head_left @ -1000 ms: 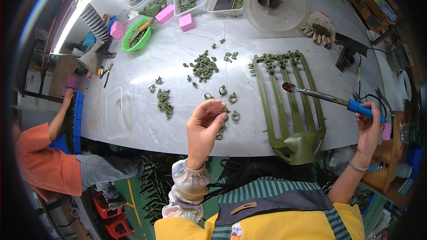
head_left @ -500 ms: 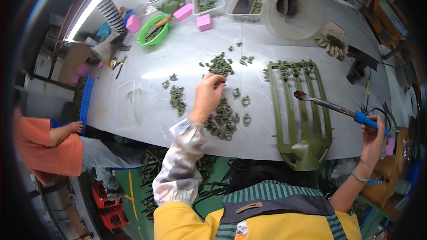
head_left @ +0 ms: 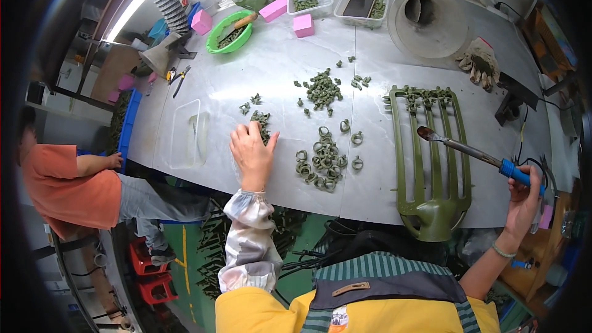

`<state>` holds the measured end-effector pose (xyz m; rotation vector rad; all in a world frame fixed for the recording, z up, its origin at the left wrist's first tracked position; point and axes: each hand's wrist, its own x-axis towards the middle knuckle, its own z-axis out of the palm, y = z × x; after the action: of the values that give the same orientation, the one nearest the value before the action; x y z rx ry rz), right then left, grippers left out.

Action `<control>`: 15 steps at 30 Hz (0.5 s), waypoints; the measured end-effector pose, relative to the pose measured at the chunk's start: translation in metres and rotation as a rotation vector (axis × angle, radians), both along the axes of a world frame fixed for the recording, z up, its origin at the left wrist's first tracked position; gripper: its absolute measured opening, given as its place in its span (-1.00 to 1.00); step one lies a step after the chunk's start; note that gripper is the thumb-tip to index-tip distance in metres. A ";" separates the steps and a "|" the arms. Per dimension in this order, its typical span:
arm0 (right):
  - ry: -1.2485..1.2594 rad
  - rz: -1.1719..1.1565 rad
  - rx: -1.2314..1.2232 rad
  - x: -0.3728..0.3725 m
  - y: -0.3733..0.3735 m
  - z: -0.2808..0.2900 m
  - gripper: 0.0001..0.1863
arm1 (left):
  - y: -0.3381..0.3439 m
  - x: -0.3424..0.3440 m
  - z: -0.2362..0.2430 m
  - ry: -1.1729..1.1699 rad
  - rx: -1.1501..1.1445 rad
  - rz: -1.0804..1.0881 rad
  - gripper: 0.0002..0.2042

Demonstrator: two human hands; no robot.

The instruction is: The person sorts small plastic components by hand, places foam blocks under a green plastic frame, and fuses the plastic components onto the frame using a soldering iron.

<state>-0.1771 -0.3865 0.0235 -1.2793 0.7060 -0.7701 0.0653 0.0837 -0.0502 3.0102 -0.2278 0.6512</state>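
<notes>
My left hand (head_left: 251, 155), thumb apart from its fingers, reaches the small pile of dark green plastic pieces (head_left: 264, 124) left of the table's middle. Its fingertips partly cover that pile. At the right, my right hand (head_left: 522, 209) grips the blue handle of a soldering iron (head_left: 468, 152) with a dark, spoon-shaped tip. The tip hovers over an olive-green slatted plastic frame (head_left: 435, 225), whose far end carries several small green parts (head_left: 425, 95). Between hand and frame lie a heap of green ring-shaped parts (head_left: 325, 161) and, farther off, a heap of small green knobs (head_left: 323, 88).
Along the back stand a bright green bowl (head_left: 229, 44), pink blocks (head_left: 303, 25), clear tubs (head_left: 364, 20) and a fume hood funnel (head_left: 431, 37). Gloves (head_left: 480, 65) lie at the back right, pliers (head_left: 180, 82) at the left. A person in orange (head_left: 74, 185) sits at the left.
My left hand has moved left from beside the knob heap to the small pile. My right hand still holds the soldering iron over the frame. The whole view has shifted slightly.
</notes>
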 end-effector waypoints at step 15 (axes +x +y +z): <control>0.003 -0.024 0.002 -0.004 -0.001 0.000 -0.66 | 0.020 0.000 0.006 0.192 -0.785 -0.064 -0.83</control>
<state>-0.1811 -0.3873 0.0235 -1.2721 0.7251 -0.7866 0.0649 0.1040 -0.0444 2.2730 -0.0385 0.3274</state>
